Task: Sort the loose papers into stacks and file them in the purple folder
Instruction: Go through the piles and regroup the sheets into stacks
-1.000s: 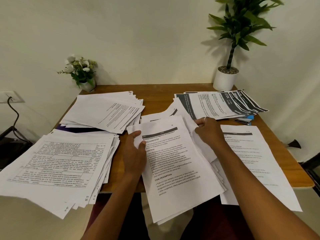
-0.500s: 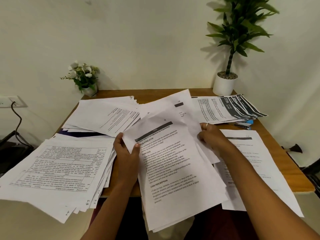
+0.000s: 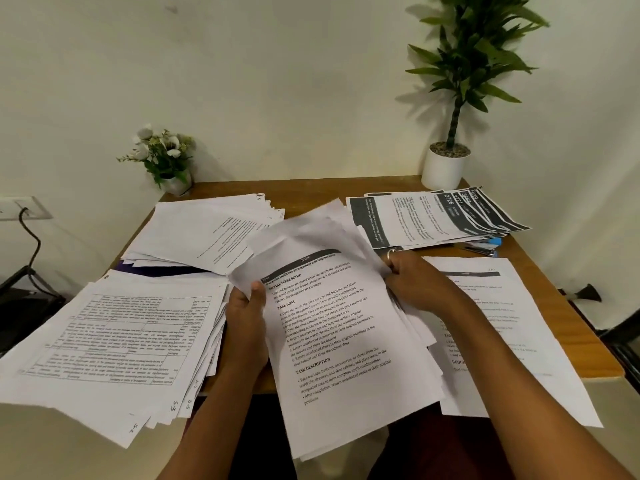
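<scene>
Loose papers [image 3: 346,341] form a bundle at the counter's [image 3: 311,192] 6 o'clock edge, lifted between both hands. The left hand [image 3: 247,317] pinches the upper left corner, thumb on top, and the right hand [image 3: 412,285] grips the right edge, probably to square the sheets before stacking. Purple folder [image 3: 156,270] peeks out at 10 o'clock, buried under a sorted stack [image 3: 207,233].

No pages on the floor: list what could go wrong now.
The fanned bundle, gripped by left hand and right hand, hangs past the table edge; sheets could slip. The near-left stack overhangs; a nudge might tip it. Pulling the purple folder from under the far-left stack could scatter it.
</scene>
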`<state>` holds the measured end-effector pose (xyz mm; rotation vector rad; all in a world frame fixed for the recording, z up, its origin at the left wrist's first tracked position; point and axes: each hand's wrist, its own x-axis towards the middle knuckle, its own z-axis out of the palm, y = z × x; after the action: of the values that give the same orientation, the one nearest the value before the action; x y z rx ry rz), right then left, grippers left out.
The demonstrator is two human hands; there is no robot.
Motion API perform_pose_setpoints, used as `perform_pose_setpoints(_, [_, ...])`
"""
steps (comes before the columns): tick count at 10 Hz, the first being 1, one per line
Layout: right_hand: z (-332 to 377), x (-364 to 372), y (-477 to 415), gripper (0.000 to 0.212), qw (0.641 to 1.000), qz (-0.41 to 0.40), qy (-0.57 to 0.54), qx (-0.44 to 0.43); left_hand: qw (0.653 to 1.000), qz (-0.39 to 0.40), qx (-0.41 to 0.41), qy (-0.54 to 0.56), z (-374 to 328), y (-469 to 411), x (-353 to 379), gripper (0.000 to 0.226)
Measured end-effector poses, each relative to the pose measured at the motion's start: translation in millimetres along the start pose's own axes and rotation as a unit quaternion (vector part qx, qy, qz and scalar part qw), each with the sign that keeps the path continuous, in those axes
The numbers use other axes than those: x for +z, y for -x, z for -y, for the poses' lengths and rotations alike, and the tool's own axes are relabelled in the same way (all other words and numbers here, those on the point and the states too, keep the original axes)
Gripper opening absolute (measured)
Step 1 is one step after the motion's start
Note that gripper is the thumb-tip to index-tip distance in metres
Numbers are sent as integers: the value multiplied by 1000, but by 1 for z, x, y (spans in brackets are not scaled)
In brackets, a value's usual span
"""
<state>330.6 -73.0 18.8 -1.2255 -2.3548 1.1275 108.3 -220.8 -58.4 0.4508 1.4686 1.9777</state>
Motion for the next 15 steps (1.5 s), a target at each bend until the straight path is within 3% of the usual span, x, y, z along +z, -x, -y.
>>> perform_pose_setpoints(1, [3, 0, -4, 19, 999, 34, 18, 6, 999, 27, -5, 30, -4, 1, -1, 23])
perform_pose_setpoints(2, [-5, -4, -10, 15, 992, 112, -19, 55, 999, -2, 14, -33, -1, -1, -1, 14])
perform_pose_setpoints(3, [-23, -9, -17, 51, 958, 154, -227, 88, 995, -13, 42, -88, 2, -1, 1, 10])
perform_pose_setpoints(4, [-22, -7, -22, 28, 940, 20, -332, 73, 990, -22, 70, -117, 8, -8, -3, 14])
perform_pose_setpoints(5, [-26, 11, -37, 32, 967, -169, -167, 92, 992, -28, 61, -109, 21, -20, -16, 27])
perform_pose_setpoints(6, [-34, 34, -43, 74, 981, -144, -52, 118, 975, 73, -160, -139, 76, -48, -53, 32])
perform_pose_setpoints(7, [-36, 47, -43, 65, 979, -164, -21, 118, 888, -371, 23, -270, 60, -67, -71, 42])
perform_pose_setpoints(8, [-29, 50, -42, 41, 974, -191, -62, 109, 982, -62, 50, -172, 26, -21, -19, 29])
perform_pose_setpoints(9, [-24, 46, -40, 24, 968, -203, -80, 120, 986, -17, 72, -151, 11, -13, -6, 26])
perform_pose_setpoints(11, [-29, 40, -42, 15, 969, -208, -78, 106, 984, -32, 47, -171, 14, -16, -9, 31])
perform_pose_setpoints(13, [-28, 35, -41, 26, 947, -318, 24, 33, 981, -31, 69, -178, 8, -8, -5, 26])
perform_pose_setpoints(15, [-15, 11, -32, 2, 949, -261, -179, -17, 985, -25, 70, -154, 7, -6, -4, 24])
